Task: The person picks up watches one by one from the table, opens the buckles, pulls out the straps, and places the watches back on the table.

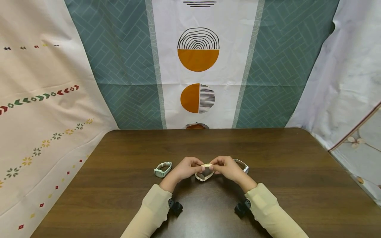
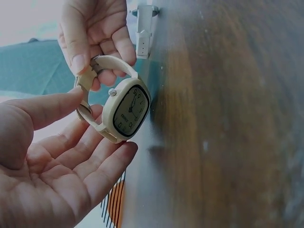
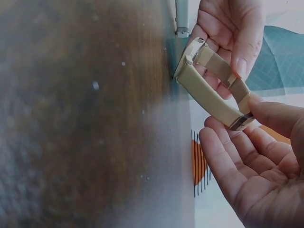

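A cream wristwatch [image 1: 204, 172], its strap looped into a ring, is held between both hands over the middle of the table. My left hand [image 1: 188, 168] pinches the band from one side, thumb on the strap and fingers below. From the other side my right hand [image 1: 226, 168] pinches the strap near its metal buckle [image 3: 241, 122]. In the left wrist view the squarish watch face [image 2: 132, 110] and side crown show, the face turned toward the tabletop. Fingers hide parts of the band.
On the brown wooden table [image 1: 134, 205], a mint-green watch [image 1: 163, 169] lies left of my left hand. Another watch with a pale strap [image 1: 241, 165] lies beside my right hand, partly hidden by it. Patterned cloths [image 1: 128, 66] hang behind the table and at both sides.
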A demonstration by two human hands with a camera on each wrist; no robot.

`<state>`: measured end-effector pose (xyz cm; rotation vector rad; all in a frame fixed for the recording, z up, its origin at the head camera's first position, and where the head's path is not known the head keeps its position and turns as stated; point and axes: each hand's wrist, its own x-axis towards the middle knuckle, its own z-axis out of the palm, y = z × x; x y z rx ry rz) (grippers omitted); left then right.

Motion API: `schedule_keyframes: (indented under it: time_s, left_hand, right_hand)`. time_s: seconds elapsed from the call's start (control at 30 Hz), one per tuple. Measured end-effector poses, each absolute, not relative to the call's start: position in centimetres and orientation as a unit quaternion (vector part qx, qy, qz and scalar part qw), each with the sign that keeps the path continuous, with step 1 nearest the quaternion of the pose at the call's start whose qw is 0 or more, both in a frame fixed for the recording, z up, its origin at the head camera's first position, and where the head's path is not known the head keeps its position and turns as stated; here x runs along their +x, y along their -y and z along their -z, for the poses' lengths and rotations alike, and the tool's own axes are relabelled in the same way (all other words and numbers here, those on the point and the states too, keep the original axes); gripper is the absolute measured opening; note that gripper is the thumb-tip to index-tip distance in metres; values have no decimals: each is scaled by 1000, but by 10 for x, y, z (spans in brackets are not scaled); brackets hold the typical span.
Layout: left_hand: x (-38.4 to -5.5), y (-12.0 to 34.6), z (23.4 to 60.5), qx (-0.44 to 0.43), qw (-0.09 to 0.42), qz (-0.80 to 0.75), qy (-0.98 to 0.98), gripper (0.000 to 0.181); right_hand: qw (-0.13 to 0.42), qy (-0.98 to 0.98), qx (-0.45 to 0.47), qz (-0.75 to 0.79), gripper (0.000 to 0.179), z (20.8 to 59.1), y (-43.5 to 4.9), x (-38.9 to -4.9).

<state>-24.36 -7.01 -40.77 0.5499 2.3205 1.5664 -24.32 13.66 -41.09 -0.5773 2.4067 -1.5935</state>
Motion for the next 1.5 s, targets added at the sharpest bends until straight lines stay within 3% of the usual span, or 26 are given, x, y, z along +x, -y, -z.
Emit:
schedule_keyframes:
  time_s: [1.5]
  left_hand:
    - [-243, 76, 411, 178, 140, -518, -825, 21]
  right_hand:
    - [98, -813, -194, 539, 21, 412, -139, -244]
